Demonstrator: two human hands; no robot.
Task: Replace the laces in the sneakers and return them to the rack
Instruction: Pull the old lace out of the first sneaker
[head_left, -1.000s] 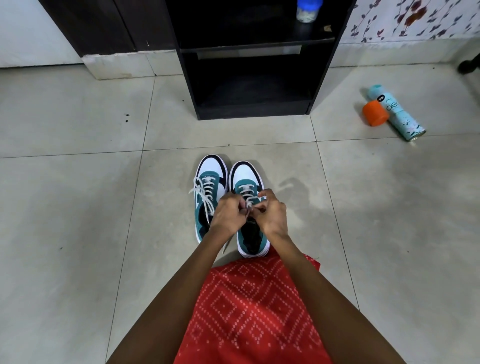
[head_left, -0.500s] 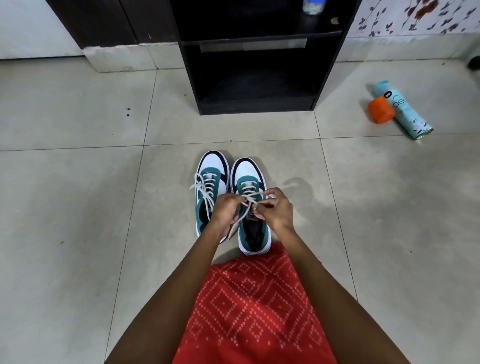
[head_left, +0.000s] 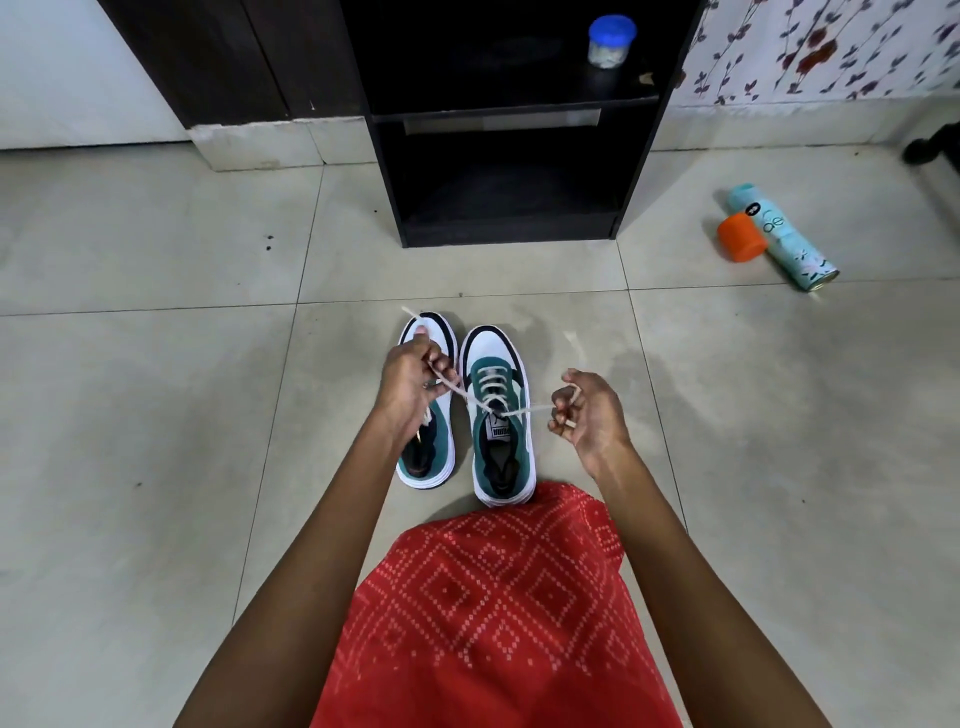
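Lacing step: white cord lace (head_left: 465, 393) of teal-and-white right-side sneaker (head_left: 503, 457) stretched taut.
Fingers (head_left: 562, 401): left hand (head_left: 410, 387) and right hand (head_left: 589, 418) each grip one end.
Next: probably knotting a bow.

Two sneakers (head_left: 498, 358), one rack (head_left: 509, 236), one jar (head_left: 611, 41), one can (head_left: 784, 244)

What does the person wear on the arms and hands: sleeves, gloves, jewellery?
The left arm and right arm are bare to the frame edge; no sleeves show. The left hand and right hand wear no gloves, and neither wrist shows a watch or bangle. Rings are too small to tell. Between the arms lies a red garment with a white dotted diamond pattern.
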